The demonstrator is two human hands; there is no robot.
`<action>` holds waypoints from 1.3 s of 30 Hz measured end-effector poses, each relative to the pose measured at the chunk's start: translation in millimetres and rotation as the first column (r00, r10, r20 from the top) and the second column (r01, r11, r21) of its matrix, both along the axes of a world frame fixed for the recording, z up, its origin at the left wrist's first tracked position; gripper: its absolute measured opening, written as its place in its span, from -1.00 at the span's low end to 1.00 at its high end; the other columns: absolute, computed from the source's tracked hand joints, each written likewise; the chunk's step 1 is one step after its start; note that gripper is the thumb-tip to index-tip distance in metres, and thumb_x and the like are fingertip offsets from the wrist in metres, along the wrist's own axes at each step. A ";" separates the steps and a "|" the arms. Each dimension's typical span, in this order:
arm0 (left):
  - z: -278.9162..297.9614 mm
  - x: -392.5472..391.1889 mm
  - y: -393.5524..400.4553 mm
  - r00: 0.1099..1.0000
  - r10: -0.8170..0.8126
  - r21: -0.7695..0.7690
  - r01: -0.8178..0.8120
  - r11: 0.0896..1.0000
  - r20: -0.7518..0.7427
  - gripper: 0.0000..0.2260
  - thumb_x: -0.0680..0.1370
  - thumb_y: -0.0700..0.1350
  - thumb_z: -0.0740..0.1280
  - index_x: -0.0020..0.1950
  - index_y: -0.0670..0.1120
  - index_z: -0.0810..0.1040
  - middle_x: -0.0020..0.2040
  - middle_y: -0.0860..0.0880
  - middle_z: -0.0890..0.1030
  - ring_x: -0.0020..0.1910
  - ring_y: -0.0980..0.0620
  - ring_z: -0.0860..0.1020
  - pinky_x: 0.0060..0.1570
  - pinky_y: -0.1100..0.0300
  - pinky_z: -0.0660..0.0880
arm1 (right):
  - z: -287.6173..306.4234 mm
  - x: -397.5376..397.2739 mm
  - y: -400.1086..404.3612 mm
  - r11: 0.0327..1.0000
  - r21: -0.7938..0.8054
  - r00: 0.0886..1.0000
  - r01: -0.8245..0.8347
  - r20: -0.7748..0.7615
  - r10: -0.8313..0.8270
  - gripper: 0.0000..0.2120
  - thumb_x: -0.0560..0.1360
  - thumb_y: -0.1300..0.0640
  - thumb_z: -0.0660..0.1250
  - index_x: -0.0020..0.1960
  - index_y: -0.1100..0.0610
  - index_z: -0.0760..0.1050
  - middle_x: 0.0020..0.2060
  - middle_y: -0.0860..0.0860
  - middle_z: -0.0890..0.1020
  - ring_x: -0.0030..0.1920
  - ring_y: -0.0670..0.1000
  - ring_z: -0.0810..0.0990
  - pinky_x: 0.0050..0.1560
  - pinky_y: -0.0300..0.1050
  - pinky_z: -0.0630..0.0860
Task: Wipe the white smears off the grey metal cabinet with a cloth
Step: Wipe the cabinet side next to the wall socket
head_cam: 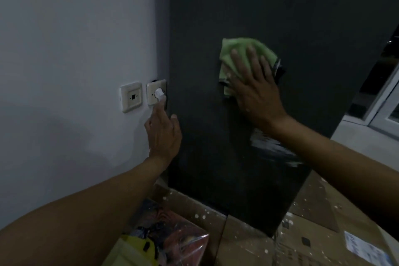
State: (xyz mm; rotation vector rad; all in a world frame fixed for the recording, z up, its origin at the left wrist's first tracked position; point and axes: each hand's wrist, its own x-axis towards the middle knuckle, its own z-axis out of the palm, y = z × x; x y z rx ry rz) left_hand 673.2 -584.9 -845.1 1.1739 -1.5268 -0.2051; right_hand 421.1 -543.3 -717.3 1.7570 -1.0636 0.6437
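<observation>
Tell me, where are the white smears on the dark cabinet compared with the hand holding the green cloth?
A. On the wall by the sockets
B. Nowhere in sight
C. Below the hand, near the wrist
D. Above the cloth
C: the white smears streak the grey cabinet just under the right hand, which presses the green cloth flat higher up.

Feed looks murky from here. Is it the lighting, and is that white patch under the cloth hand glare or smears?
Head view: dim throughout, so the grey cabinet reads near black; wide-angle bend tilts its edges. The streaky white patch below the right hand and green cloth could be smears or sheen; I cannot tell. The left hand is soft but readable.
</observation>
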 end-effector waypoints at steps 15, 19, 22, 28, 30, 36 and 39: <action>-9.9 -31.5 5.0 0.975 -0.008 -0.077 0.026 0.997 0.223 -0.47 0.71 -0.06 0.11 0.69 0.10 0.14 0.72 -0.04 0.08 0.70 -0.06 0.02 0.56 -0.27 0.14 | -114.0 -13.1 5.5 0.981 0.189 0.964 0.052 -0.267 0.000 -0.39 0.66 0.05 0.27 0.68 0.11 0.24 0.69 0.16 0.14 0.69 0.29 0.04 0.67 0.26 0.06; -9.8 -43.3 6.5 0.974 -0.021 -0.062 0.035 0.997 0.225 -0.46 0.71 -0.03 0.10 0.69 0.18 0.07 0.72 0.03 0.04 0.70 -0.02 -0.02 0.59 -0.25 0.08 | -162.6 -44.5 19.1 0.953 0.293 0.892 0.075 -0.447 0.067 -0.25 0.60 0.07 0.37 0.70 0.09 0.13 0.70 0.12 0.10 0.69 0.24 0.07 0.67 0.21 0.12; -6.0 -49.1 4.5 0.973 -0.017 -0.110 0.043 0.993 0.232 -0.47 0.72 -0.04 0.11 0.69 0.20 0.08 0.72 0.06 0.04 0.70 0.01 -0.02 0.57 -0.23 0.04 | -156.5 -52.1 19.7 0.937 0.334 0.882 0.103 -0.466 0.069 -0.14 0.55 0.08 0.35 0.70 0.05 -0.05 0.71 0.07 0.03 0.70 0.23 0.01 0.66 0.19 0.14; 2.0 -44.2 2.9 0.987 0.029 -0.111 -0.012 0.994 0.157 -0.46 0.71 -0.08 0.15 0.68 0.14 0.13 0.72 0.04 0.08 0.70 -0.01 -0.01 0.57 -0.27 0.06 | -69.7 -49.5 25.2 0.989 0.126 0.955 0.078 -0.294 -0.038 -0.49 0.57 0.18 0.27 0.52 0.06 0.49 0.64 0.15 0.23 0.66 0.31 0.11 0.66 0.18 -0.10; 2.8 -42.1 1.3 0.988 0.039 -0.117 -0.021 0.993 0.148 -0.47 0.71 -0.04 0.11 0.69 0.13 0.11 0.72 0.03 0.08 0.70 0.00 0.00 0.56 -0.24 0.01 | -18.9 -53.2 27.3 0.993 0.030 0.982 0.115 -0.152 -0.110 -0.47 0.63 0.20 0.27 0.60 0.07 0.39 0.67 0.16 0.18 0.67 0.32 0.04 0.67 0.17 -0.21; 3.6 -56.3 -1.3 0.990 0.039 -0.149 -0.019 0.989 0.133 -0.47 0.71 -0.05 0.10 0.69 0.15 0.10 0.72 0.07 0.07 0.70 0.03 -0.02 0.58 -0.24 0.04 | 64.6 -58.4 30.9 0.941 -0.166 0.952 0.296 0.133 -0.276 -0.46 0.78 -0.16 0.03 0.72 -0.06 0.09 0.70 0.12 0.10 0.67 0.37 0.04 0.67 0.19 -0.17; 2.5 -66.8 -1.2 0.987 -0.039 -0.183 0.067 0.981 0.154 -0.46 0.71 -0.03 0.09 0.69 0.20 0.07 0.72 0.12 0.03 0.70 0.06 -0.05 0.58 -0.23 0.02 | 47.2 -50.5 27.8 0.927 -0.159 0.937 0.339 0.150 -0.317 -0.45 0.77 -0.17 0.03 0.72 -0.08 0.07 0.71 0.12 0.09 0.67 0.38 0.03 0.67 0.25 -0.10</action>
